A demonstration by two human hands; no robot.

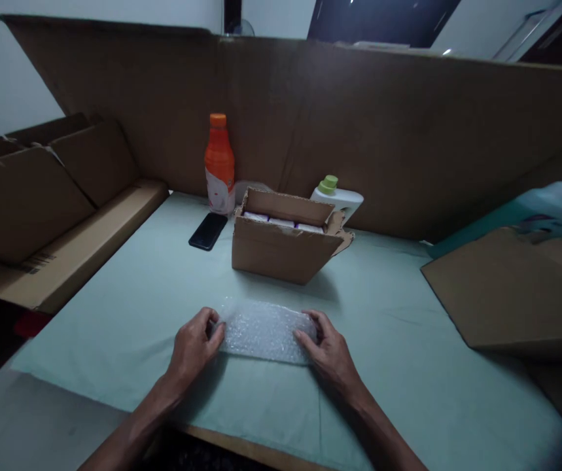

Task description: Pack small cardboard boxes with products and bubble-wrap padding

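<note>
Pressing down near the front edge of the counter (114,314), you had your left hand (193,350) and right hand (328,353) on the two ends of a bubble wrap bundle (265,331). Each hand was partly curled, fingers resting on the wrap, thumbs along its near side. Beyond it, toward the back edge, stood an open cardboard box (281,248). An orange bottle (219,163) and a black phone (208,231) sat at its left, a white bottle (337,196) just behind it.
</note>
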